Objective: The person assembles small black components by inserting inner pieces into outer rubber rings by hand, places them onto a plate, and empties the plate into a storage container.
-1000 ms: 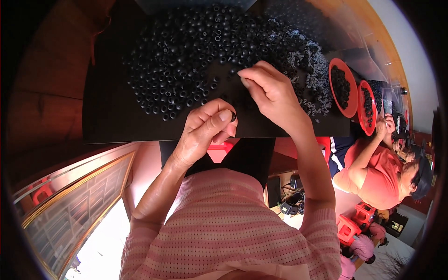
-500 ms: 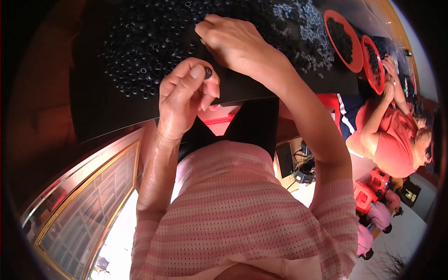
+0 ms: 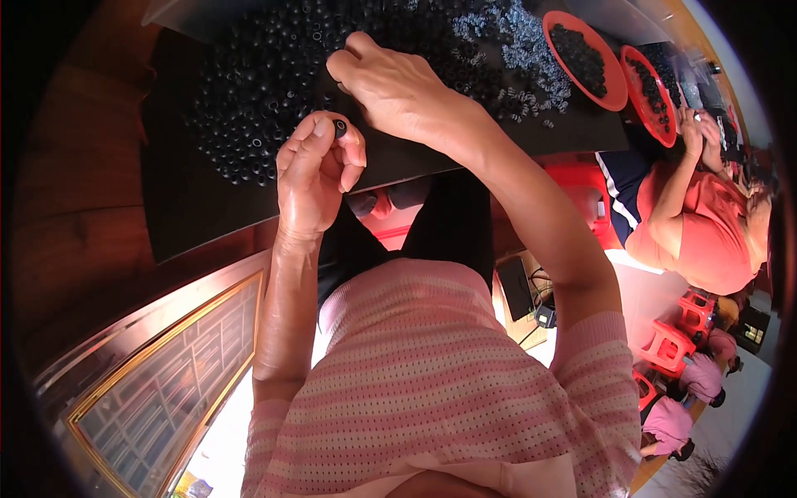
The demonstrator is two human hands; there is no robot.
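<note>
My left hand (image 3: 307, 166) is closed, pinching a small black ring-shaped part (image 3: 339, 129) between thumb and forefinger, with its round opening turned up. My right hand (image 3: 390, 87) reaches over the dark table at the edge of a wide pile of similar black parts (image 3: 249, 100). Its fingers curl down and their tips are hidden, so what they hold does not show. Beyond that hand, to the right, lies a heap of small shiny pale pieces (image 3: 535, 54).
Two red bowls (image 3: 616, 98) holding dark parts stand at the right. A co-worker in an orange-red shirt (image 3: 689, 224) sits there, hands near the bowls. Red stools (image 3: 664, 344) and other people are farther off. A gold-framed panel (image 3: 174, 382) is at lower left.
The whole view has shifted slightly. My left hand still pinches the black part, and my right hand stays at the pile's edge. The co-worker's hands have moved a little.
</note>
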